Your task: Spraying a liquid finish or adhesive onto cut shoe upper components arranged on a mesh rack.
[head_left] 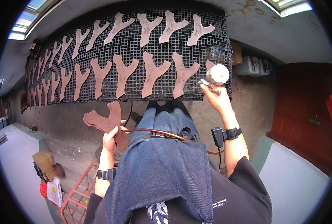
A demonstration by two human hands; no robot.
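Note:
My left hand [110, 139] is closed round a small stack of flat, pinkish-brown Y-shaped pieces [108, 117], its thumb on top. It holds them off the near edge of a black mesh rack [136, 69]. My right hand [222, 101] grips a spray gun [210, 87] with a round white cup [217, 74], over the rack's near right corner. Beneath the gun, another Y-shaped piece [209, 64] is mostly hidden. Two rows of similar Y-shaped pieces [155, 74] lie spaced out on the mesh. I cannot tell their material.
A brown hose [158, 131] crosses in front of my waist, beside my left hand. White plastic jugs [251, 66] stand right of the rack. A red railing [76, 190] and a cardboard box [43, 162] are at lower left; a dark red panel [304, 112] stands at right.

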